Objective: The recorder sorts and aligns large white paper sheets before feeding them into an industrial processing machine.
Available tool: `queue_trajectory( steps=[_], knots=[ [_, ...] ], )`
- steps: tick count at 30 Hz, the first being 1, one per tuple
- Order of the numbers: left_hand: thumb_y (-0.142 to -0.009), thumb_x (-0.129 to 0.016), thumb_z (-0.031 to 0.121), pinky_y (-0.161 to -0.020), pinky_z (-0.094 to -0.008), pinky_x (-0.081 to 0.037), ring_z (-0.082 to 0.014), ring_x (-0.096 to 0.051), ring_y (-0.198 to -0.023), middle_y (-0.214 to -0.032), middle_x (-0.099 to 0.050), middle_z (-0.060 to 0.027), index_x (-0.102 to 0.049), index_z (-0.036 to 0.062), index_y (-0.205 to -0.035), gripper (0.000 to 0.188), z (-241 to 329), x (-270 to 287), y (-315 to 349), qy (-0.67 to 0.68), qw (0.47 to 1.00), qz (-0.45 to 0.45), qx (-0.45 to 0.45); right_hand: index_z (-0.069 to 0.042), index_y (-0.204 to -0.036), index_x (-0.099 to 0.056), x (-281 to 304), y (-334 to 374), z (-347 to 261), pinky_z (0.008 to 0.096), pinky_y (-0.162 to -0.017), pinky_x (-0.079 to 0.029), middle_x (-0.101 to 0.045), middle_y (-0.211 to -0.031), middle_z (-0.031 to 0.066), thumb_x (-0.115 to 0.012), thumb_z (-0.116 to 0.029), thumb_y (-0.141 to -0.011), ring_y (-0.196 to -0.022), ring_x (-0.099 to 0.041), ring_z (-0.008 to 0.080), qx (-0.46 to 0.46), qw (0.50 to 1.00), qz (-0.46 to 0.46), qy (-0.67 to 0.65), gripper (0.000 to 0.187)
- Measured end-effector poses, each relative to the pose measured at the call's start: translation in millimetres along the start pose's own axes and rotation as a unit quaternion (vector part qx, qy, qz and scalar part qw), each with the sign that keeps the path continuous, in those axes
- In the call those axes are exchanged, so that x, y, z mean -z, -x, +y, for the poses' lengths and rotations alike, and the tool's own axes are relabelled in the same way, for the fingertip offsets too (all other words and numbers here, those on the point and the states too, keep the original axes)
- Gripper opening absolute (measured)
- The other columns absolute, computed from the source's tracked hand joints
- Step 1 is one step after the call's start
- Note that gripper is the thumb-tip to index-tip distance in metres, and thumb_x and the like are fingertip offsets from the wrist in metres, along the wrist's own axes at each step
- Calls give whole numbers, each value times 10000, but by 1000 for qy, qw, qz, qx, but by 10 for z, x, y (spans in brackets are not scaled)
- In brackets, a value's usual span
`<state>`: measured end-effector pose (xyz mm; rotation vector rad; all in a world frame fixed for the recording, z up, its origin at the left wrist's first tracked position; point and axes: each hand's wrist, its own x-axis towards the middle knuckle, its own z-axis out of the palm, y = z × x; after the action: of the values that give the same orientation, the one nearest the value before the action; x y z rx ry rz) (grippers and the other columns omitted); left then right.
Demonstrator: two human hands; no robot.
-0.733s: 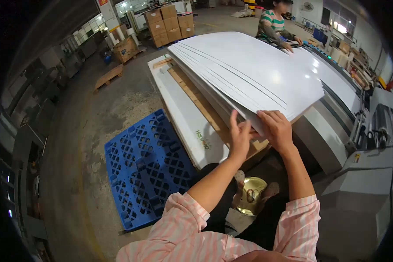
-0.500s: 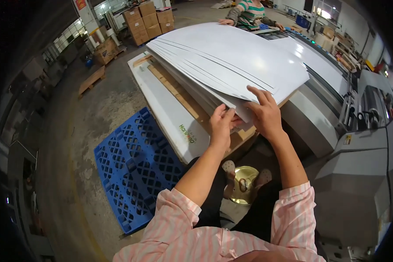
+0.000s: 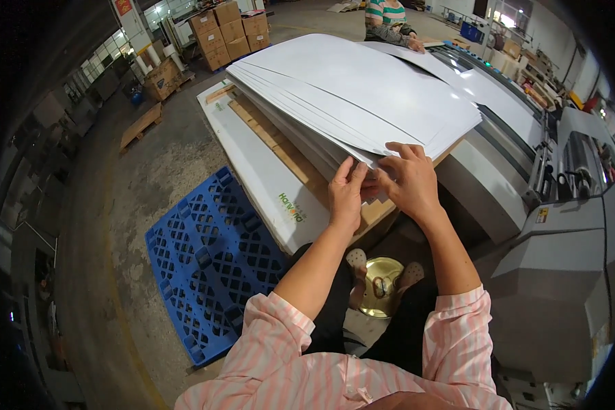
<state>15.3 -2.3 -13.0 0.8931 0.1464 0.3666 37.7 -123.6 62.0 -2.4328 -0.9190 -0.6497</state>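
A stack of large glossy white sheets (image 3: 335,82) lies in front of me, its edges fanned out in steps toward the near corner. My left hand (image 3: 346,195) pinches that near corner from the left side, thumb above and the other fingers partly hidden beneath the sheets. Just to its right, my right hand (image 3: 413,183) is bent over the same corner. Its fingertips lie on the top sheet and its thumb points to the edge next to my left hand. How many sheets sit between the fingers is hidden.
Wooden battens and a white board (image 3: 253,178) show under the stack's left side. A blue plastic pallet (image 3: 212,266) lies on the floor at left. A grey machine (image 3: 547,273) stands at right. Beyond the stack is a co-worker (image 3: 389,24). A round gold-coloured stool (image 3: 380,287) is between my feet.
At the far end, a sheet now lies shifted right toward the machine, and the co-worker's hands have moved right. My right hand's fingers have curled closer to the corner. My left hand stays there.
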Motion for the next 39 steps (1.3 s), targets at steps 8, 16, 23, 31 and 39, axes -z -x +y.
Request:
queue_trajectory(
  steps=[8, 16, 23, 31, 39],
  knots=[
    [-870, -595, 190, -576, -250, -515, -144, -614, -688, -829, -564, -40, -429, -22, -1221, 442, -14, 2, -12, 4, 1000, -8, -1, -84, -796, -701, -109, -75, 61, 394, -816, -403, -618, -1045, 62, -597, -250, -720, -1003, -503, 259, -87, 994, -9, -68, 210],
    [-877, -578, 190, -598, -268, -521, -159, -613, -693, -840, -565, -65, -480, -15, -1056, 290, 56, 8, -19, -11, 1000, -17, 7, -88, -801, -708, 21, -47, 109, 385, -818, -388, -616, -1048, 67, -608, -290, -734, -1010, -499, 251, -9, 1000, -15, -22, 235],
    [-879, -527, 130, -641, -288, -527, -172, -614, -752, -895, -582, -90, -473, -18, -1062, 241, 62, 26, -9, 16, 999, -44, 1, -85, -774, -708, -27, -55, 23, 373, -840, -383, -631, -1006, 45, -600, -252, -768, -983, -522, 229, 10, 995, 57, 86, 199],
    [-868, -505, 84, -653, -297, -527, -178, -607, -779, -930, -577, -100, -438, -33, -1159, 322, 23, 20, -1, 10, 999, -38, 6, -87, -675, -656, -62, -95, 138, 400, -855, -380, -632, -903, 32, -660, -238, -742, -906, -552, 213, 77, 972, 190, 111, 166],
    [-871, -591, 222, -578, -268, -519, -131, -576, -678, -848, -555, -84, -457, -1, -1095, 344, 42, -38, -14, -125, 988, 38, -79, -86, -762, -634, -5, -156, 356, 372, -827, -424, -621, -993, 20, -708, -213, -675, -943, -559, 212, 210, 960, 179, 51, 170]
  ],
)
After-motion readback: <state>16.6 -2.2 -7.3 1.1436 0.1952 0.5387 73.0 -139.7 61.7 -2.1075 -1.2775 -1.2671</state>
